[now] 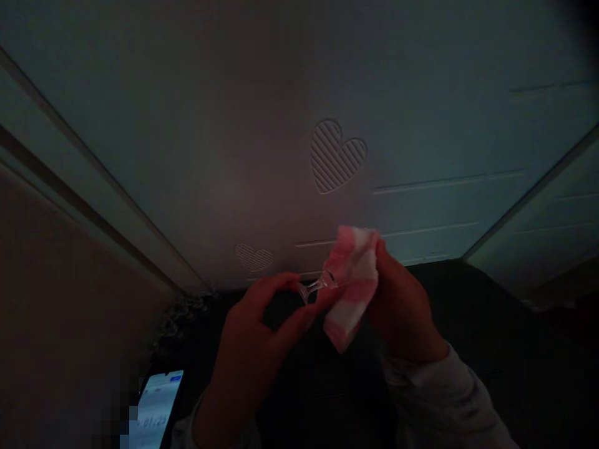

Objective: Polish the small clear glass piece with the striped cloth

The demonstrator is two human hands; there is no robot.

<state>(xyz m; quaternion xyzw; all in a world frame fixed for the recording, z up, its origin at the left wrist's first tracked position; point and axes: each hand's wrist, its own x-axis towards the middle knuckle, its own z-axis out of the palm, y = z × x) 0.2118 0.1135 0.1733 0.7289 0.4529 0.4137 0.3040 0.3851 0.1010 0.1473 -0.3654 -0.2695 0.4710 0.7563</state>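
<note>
My left hand (255, 340) pinches the foot of a small clear stemmed glass (317, 286) between thumb and fingers. The glass lies on its side in the air, its stem pointing right. A pink and white cloth (356, 274) covers most of the bowl. Closed around the cloth from the right is my right hand (406, 305), its fingertips hidden behind the fabric. Dim light hides how much of the glass is inside the cloth.
A lit phone (156, 408) lies at the lower left on a dark surface (322, 399). Behind my hands stands a pale panel (224, 137) with grooved heart shapes (333, 163). Dark ruffled trim (180, 318) runs along the left edge.
</note>
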